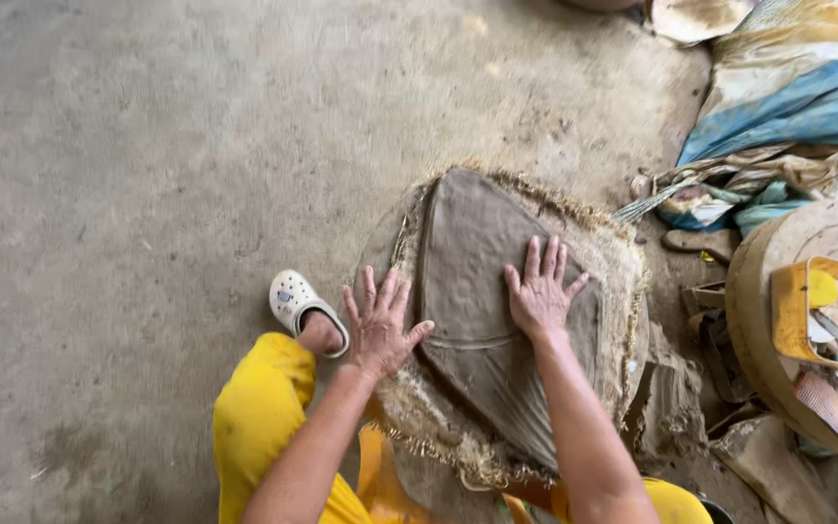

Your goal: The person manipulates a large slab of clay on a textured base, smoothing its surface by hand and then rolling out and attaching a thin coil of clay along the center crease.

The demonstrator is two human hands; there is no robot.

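Observation:
A flat slab of grey-brown clay (472, 262), roughly leaf-shaped with a point at the top, lies on a frayed piece of burlap (613, 252) on the floor. My left hand (378, 325) presses flat at the slab's left edge, fingers spread, partly on the burlap. Spread the same way, my right hand (540, 289) rests on the slab's right middle. Neither hand holds anything. My yellow trouser leg (259, 408) and a white clog (295, 301) are at the left of the slab.
Bare concrete floor (147, 175) fills the left and top. Crumpled blue and tan sheeting (788, 97) lies at the upper right. A round wooden block (758, 311) at the right carries a yellow box of tools (821, 311). Lumps of clay (671, 398) sit beside the burlap.

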